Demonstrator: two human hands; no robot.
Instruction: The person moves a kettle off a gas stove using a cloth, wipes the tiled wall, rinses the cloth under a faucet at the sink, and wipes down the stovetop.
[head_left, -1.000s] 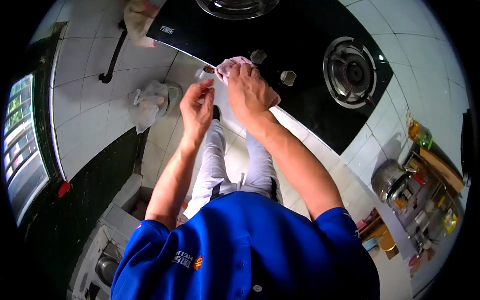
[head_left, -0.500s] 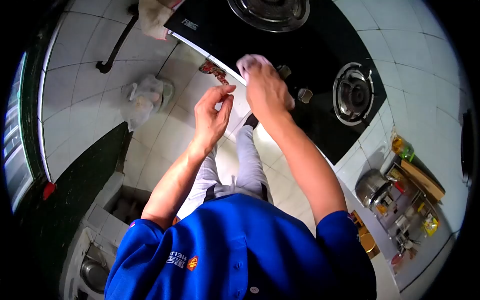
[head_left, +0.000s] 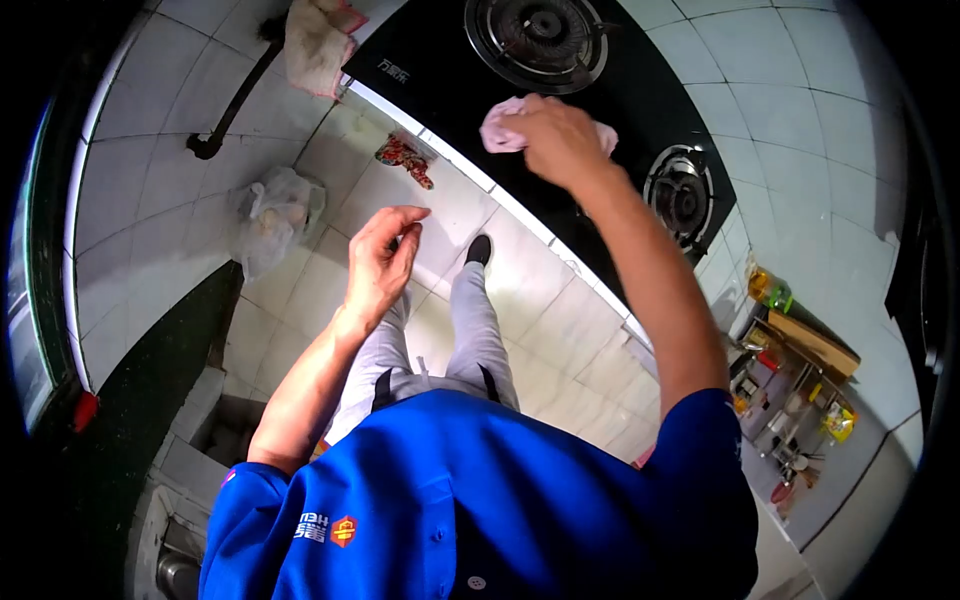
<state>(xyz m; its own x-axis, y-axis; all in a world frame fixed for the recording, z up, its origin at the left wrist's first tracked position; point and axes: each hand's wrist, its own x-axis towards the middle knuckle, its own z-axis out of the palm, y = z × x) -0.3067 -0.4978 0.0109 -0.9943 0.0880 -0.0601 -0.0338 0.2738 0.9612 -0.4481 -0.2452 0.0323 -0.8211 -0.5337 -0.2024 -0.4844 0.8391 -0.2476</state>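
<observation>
My right hand grips a pink cloth and presses it on the black glass top of a gas stove. The cloth sticks out on both sides of the fingers. Above it in the view is a round burner; a second burner lies to the right, partly behind my right forearm. My left hand hangs in the air in front of the stove, fingers loosely curled with a gap between thumb and forefinger, and nothing shows in it.
A light cloth hangs at the stove's left corner. Plastic bags are by the left wall. A red patterned item lies below the stove edge. On the right stand a wooden board and a rack with utensils. A sink is at the lower left.
My right hand has moved with the pink cloth from the stove's front edge further onto its top, toward the upper burner. My left hand has separated from it. The whole view has shifted.
</observation>
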